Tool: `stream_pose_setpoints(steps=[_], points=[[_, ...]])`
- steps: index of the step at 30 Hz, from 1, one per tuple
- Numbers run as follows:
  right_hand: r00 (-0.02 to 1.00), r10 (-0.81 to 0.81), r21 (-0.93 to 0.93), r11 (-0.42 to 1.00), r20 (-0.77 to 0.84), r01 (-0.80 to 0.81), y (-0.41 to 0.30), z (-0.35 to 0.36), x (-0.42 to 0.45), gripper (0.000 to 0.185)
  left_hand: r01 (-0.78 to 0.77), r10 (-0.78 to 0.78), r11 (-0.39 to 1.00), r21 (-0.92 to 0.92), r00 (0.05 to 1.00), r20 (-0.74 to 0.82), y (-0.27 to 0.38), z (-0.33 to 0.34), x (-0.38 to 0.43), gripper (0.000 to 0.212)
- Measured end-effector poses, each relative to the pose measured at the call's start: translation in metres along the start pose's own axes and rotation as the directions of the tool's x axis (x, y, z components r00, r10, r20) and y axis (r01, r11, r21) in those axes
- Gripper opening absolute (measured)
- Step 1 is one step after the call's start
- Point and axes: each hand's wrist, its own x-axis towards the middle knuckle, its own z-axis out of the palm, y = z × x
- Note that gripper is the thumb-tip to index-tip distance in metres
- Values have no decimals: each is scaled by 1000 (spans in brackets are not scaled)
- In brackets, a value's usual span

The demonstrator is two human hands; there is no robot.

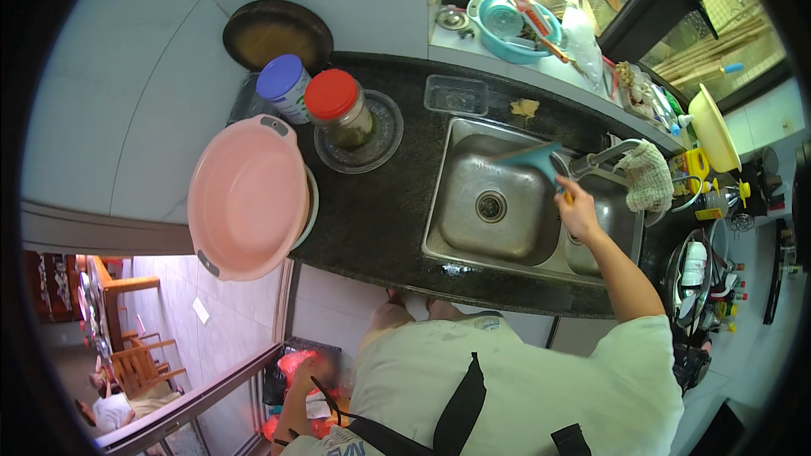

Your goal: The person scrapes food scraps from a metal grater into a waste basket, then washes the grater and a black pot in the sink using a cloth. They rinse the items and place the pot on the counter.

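Observation:
My right hand is closed around the handle of a blue squeegee-like tool, whose wide blade lies over the back right part of the large steel sink basin. The small basin is partly hidden under my hand and forearm. Just behind the hand is the faucet, with a pale mesh cloth hanging from it. My left hand hangs low beside my body, in front of red plastic bags; its fingers are too unclear to read.
Left on the dark counter are a pink basin, a red-lidded jar and a blue-lidded tin. A clear plastic tray stands behind the sink. Bottles crowd the right side. A person is in the room at lower left.

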Motion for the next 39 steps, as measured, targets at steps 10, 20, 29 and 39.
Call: stream_pose_setpoints(steps=[10,20,29,39], points=[[950,136,-72,984,-282,-163,31,-11,120,48,-23,53,986,166,982,-181,58,-70,-16,33],[949,288,-29,955,-125,-294,13,-23,46,47,-86,98,989,124,991,-95,61,-61,-3,39],[810,-269,-30,943,521,332,-101,53,-56,37,-142,147,987,82,987,-60,69,-54,18,34],[623,-167,-489,481,764,728,1,-23,-48,26,-224,225,974,32,974,-38,62,-49,50,36]])
